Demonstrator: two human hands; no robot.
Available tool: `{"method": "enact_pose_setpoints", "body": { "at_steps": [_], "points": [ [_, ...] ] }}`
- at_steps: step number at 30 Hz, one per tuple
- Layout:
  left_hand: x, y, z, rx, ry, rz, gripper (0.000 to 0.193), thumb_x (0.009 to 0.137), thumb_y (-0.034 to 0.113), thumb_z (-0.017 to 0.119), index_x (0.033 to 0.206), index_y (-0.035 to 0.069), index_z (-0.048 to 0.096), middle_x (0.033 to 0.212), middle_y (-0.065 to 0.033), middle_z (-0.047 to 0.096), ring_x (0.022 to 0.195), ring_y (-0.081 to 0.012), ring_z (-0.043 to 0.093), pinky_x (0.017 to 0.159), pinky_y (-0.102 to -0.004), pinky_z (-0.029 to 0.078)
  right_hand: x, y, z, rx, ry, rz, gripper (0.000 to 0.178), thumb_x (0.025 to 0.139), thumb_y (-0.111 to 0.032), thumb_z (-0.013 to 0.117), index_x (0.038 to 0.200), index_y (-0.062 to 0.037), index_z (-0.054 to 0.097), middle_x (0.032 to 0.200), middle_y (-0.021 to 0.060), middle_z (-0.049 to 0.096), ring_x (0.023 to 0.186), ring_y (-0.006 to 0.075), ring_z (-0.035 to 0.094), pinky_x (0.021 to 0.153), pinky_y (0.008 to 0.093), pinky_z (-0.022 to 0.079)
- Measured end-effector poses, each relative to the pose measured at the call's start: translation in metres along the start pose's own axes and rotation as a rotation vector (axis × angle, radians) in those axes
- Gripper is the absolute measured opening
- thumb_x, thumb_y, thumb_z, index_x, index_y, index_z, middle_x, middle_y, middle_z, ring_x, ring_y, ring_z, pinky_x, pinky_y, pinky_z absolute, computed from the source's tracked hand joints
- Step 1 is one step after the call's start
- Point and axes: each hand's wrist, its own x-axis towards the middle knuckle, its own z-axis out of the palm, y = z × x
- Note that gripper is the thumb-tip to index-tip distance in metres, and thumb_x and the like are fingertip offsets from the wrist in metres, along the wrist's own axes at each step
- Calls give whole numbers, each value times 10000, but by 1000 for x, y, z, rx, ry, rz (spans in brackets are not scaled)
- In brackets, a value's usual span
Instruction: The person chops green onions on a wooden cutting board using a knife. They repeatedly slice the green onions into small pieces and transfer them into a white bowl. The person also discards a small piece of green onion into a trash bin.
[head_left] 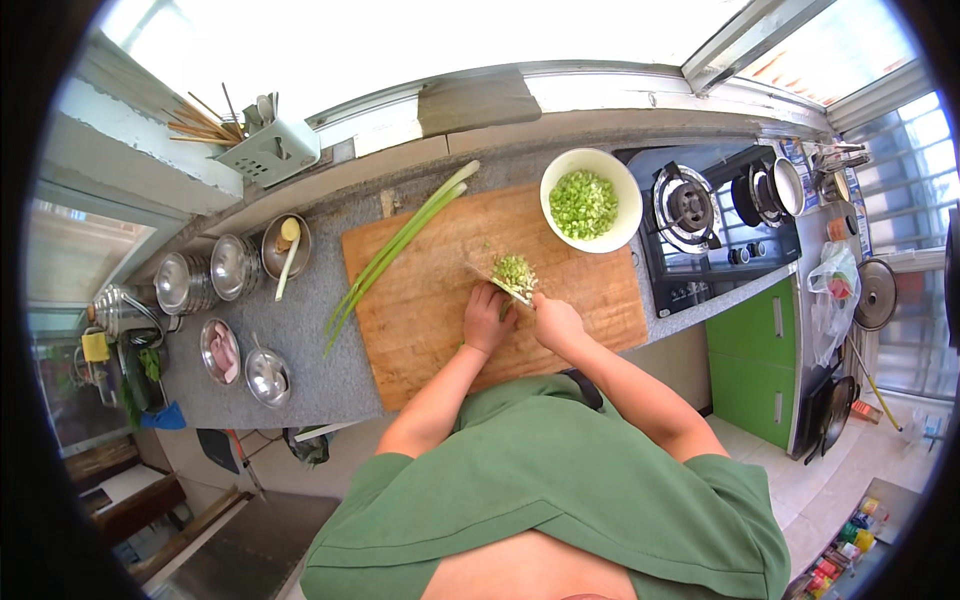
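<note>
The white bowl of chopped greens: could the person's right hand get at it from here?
Probably yes: the bowl sits just beyond the right hand, with only bare cutting board showing between them. That hand seems to grip the knife, though, so it may need freeing first.

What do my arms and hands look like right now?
Your left hand and right hand are ungloved, with no watch or bracelet showing. Your arms are bare below short, plain green sleeves.

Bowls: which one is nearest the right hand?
The white bowl of chopped green pieces, by the upper right corner of the cutting board; the metal bowls sit farther off, to its left.
</note>
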Motion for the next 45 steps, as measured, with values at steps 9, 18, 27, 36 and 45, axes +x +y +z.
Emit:
{"method": "enact_pose_setpoints", "body": {
  "at_steps": [9,18,27,36,45],
  "points": [
    [-4,-4,4,9,-12,-11,207,659,79,721,832,41,613,922,-138,574,961,-345,561,849,-435,496,7,-9,8,90,60,34,201,823,-92,576,1020,-76,612,899,250,679,895,440,649,769,535,511],
    [-3,-3,1,-5,-27,-16,212,657,79,725,844,45,630,960,-136,587,975,-342,562,851,-430,498,-5,-2,-5,39,21,-23,178,821,-78,560,989,-59,614,872,253,674,874,444,645,773,536,506],
    [-5,-4,5,-1,-4,-17,203,656,76,721,827,41,618,926,-134,579,955,-345,558,828,-433,499,13,-12,6,40,-24,19,216,827,-98,576,1036,-54,602,926,238,685,921,429,653,800,521,519],
    [-3,-4,3,-9,6,0,193,647,58,715,819,43,629,922,-130,584,957,-332,560,853,-425,498,-7,-4,-2,119,87,-36,143,817,-88,547,944,-73,611,856,258,664,845,458,634,758,553,501],
    [-4,-4,4,-4,18,20,189,650,69,718,810,39,623,913,-134,580,930,-336,560,841,-429,495,4,-11,-7,10,-71,46,220,809,-103,594,1022,-63,637,945,233,690,936,412,657,814,500,528]
  ]
}}
